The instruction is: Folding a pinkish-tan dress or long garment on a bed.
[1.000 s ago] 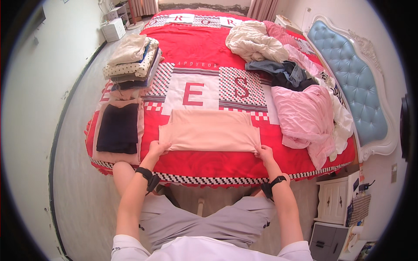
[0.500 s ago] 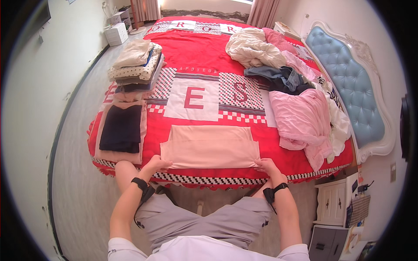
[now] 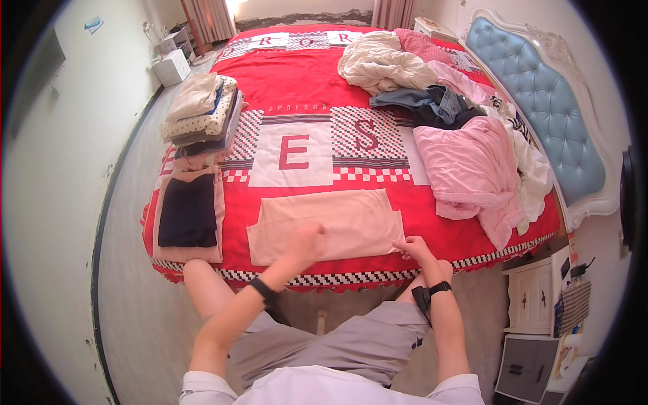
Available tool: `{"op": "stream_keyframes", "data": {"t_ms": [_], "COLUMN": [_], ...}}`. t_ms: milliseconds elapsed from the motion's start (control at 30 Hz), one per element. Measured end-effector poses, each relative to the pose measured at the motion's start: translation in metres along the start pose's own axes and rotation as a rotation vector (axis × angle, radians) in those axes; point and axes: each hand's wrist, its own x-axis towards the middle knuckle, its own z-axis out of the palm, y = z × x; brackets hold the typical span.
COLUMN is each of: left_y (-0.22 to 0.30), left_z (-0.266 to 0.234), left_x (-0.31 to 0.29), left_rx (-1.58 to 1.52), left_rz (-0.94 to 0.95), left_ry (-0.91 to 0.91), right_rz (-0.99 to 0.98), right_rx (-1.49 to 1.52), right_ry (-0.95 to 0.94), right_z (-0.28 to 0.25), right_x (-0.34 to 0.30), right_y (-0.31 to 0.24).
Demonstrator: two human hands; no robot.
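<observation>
A pale peach folded cloth (image 3: 337, 216) lies flat on the red bedspread at the bed's near edge, wider than it is deep. My right hand (image 3: 414, 248) is at its near right corner, fingers curled together on the edge. Over the cloth's middle, my left hand (image 3: 308, 241) is blurred by motion, so its fingers cannot be made out; it hides part of the cloth. To the left lies a folded black garment (image 3: 187, 212) on top of another peach folded cloth (image 3: 189, 255).
A stack of folded clothes (image 3: 199, 118) stands at the bed's left side. Loose pink fabric (image 3: 466, 165), denim (image 3: 432, 101) and a cream heap (image 3: 385, 64) lie along the right, near the blue padded headboard (image 3: 533, 101). A white cabinet (image 3: 530, 297) stands at lower right.
My left hand has left the cloth's near left corner and moved right, over its middle. My right hand stays by the right corner. The view has shifted slightly.
</observation>
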Motion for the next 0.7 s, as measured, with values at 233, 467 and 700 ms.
{"op": "stream_keyframes", "data": {"t_ms": [233, 467, 700], "left_y": [0.031, 0.014, 0.002], "left_z": [0.136, 0.17, 0.18], "left_x": [0.048, 0.067, 0.069], "left_rx": [-0.316, -1.107, -0.833], "left_rz": [-0.087, -0.622, -0.466], "left_ry": [-0.236, -0.294, -0.257], "right_rz": [-0.668, -1.001, -1.168], "right_rx": [-0.159, -0.266, -0.438], "right_ry": [0.254, 0.207, 0.213], "right_z": [0.02, 0.039, 0.047], "right_x": [-0.005, -0.024, -0.029], "right_y": [0.002, -0.033, -0.045]}}
